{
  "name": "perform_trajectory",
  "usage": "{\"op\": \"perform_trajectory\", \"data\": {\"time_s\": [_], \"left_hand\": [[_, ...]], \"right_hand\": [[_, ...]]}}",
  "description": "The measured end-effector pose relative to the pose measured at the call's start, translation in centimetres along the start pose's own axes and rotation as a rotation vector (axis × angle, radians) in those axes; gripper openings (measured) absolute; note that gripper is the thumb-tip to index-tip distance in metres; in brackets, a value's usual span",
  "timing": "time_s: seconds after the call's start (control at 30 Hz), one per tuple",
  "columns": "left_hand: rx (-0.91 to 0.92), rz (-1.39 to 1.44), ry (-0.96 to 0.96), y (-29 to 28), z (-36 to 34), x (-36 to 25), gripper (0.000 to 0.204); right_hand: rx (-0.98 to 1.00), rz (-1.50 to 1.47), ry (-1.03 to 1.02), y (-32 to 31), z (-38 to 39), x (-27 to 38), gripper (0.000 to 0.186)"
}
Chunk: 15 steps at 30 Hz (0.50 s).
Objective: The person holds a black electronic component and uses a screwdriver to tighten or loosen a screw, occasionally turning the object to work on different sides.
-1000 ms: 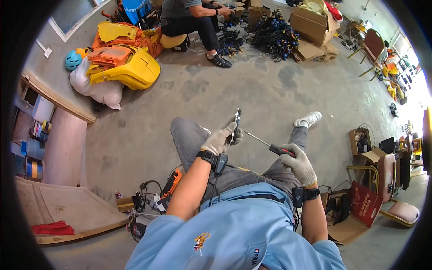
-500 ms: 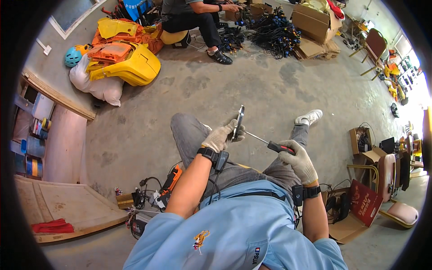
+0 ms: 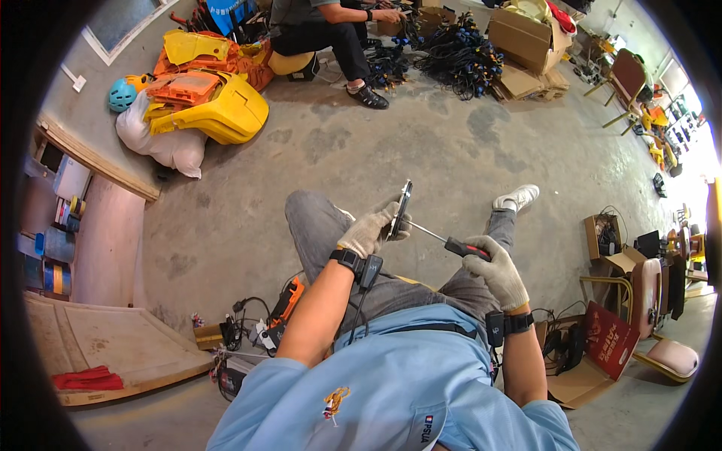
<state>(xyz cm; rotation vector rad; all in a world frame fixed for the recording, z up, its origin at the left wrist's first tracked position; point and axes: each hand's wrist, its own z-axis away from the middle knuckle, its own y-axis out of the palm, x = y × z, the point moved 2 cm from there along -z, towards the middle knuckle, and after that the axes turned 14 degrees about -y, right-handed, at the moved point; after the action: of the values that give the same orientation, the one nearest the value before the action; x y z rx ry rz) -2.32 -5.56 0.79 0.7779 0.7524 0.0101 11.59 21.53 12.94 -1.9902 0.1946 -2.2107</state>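
- At the centre of the frame, the gloved left hand (image 3: 367, 231) has its grip closed around the lower part of a flat, dark piece (image 3: 401, 210), which stands tilted on edge, its top end rising clear of the fingers.
- Right of centre, the gloved right hand (image 3: 496, 274) has its grip wrapped around the red-and-black handle of a screwdriver (image 3: 468, 248).
- The screwdriver's shaft slants up and left toward the piece; its tip ends by the left fingers, and whether it touches the piece I cannot tell.
- Below both gloves, each wrist wears a black strap (image 3: 350, 261) with a small dark box.
- At the lower middle, the person's blue shirt (image 3: 376, 383); above it, grey trousers (image 3: 312, 225), with the legs spread over the concrete floor (image 3: 376, 150).
- At the upper left, yellow and orange covers (image 3: 233, 113) lie heaped on a white sack (image 3: 177, 150), with a blue helmet (image 3: 122, 95) beside them.
- At the top centre, a seated co-worker (image 3: 327, 37) reaches toward a heap of black cables (image 3: 462, 64); right of that, an open carton (image 3: 519, 37).
- At the lower left, a red cloth (image 3: 89, 379) lies on a wooden panel (image 3: 113, 331).
- At the lower right, a red box (image 3: 608, 342) sits near a chair (image 3: 673, 355).
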Motion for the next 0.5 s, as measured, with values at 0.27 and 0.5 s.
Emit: {"op": "perform_trajectory", "data": {"time_s": [0.27, 0.5], "left_hand": [[0.02, 0.001, 0.01, 0.25, 0.07, 0.02, 0.064], [0.026, 0.004, -0.009, 0.12, 0.03, 0.01, 0.062]], "right_hand": [[-0.007, 0.01, -0.006, -0.06, -0.03, -0.23, 0.045], [-0.003, 0.003, -0.005, -0.04, -0.01, -0.35, 0.045]]}}
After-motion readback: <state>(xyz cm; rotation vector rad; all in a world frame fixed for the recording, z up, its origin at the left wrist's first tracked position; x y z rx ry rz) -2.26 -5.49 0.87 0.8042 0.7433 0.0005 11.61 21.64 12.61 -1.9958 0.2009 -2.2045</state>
